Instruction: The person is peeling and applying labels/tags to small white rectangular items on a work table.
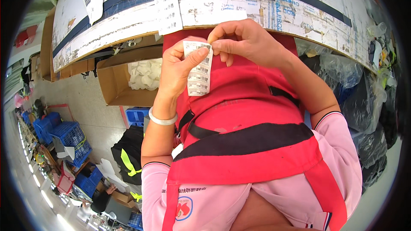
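Observation:
A narrow white strip of barcode labels hangs from my left hand, pinched beneath the thumb near its upper end. My right hand meets it at the strip's top right corner, thumb and forefinger pressed together there. Whether a label is caught between those right fingertips is too small to make out. Both hands are over my red apron, just in front of the table edge. Another strip of barcode labels lies on the table and reaches its near edge.
The worn white table has dark blue tape across it. A third label strip lies at its left. Below left, an open cardboard box holds white pieces. Clear plastic bags are at the right; blue crates stand on the floor.

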`<action>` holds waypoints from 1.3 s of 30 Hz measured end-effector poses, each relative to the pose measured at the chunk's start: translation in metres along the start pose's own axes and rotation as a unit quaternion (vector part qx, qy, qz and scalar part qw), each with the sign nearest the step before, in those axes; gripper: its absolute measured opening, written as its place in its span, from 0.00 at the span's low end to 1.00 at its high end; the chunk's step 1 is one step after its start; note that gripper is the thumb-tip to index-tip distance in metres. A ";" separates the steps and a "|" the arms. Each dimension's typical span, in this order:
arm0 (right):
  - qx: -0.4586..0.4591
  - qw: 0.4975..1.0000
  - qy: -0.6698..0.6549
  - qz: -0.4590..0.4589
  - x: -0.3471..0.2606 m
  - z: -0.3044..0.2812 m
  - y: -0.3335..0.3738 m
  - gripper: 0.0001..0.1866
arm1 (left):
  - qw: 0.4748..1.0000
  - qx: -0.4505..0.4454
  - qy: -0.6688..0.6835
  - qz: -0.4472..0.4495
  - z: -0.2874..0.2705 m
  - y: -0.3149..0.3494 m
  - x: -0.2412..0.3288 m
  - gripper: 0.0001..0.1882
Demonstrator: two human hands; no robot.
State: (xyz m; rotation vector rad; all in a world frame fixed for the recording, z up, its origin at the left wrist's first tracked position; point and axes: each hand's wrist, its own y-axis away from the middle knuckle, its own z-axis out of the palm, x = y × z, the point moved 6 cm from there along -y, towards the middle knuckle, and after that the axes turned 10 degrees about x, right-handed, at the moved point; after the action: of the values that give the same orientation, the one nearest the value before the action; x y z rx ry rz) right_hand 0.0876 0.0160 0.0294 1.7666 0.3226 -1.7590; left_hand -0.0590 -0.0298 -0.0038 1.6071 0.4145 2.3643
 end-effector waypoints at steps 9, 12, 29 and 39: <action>0.097 0.989 -0.099 0.049 0.036 0.002 0.011 0.10 | 0.999 0.022 -0.024 0.038 0.003 0.004 0.003 0.07; 0.143 0.987 -0.070 0.018 0.022 -0.009 0.019 0.10 | 0.997 0.039 -0.051 0.033 0.006 -0.001 0.002 0.07; 0.323 0.920 0.193 -0.107 -0.002 -0.067 -0.001 0.08 | 0.997 0.012 -0.034 0.069 0.002 -0.011 -0.010 0.06; 0.213 0.970 0.117 -0.010 0.008 -0.077 -0.014 0.11 | 0.998 0.026 -0.029 0.054 -0.009 -0.015 -0.013 0.05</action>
State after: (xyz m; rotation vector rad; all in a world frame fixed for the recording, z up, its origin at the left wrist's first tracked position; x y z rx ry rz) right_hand 0.1427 0.0693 0.0121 2.2887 0.0568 -1.7275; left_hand -0.0622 -0.0216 -0.0241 1.7586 0.3903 2.3962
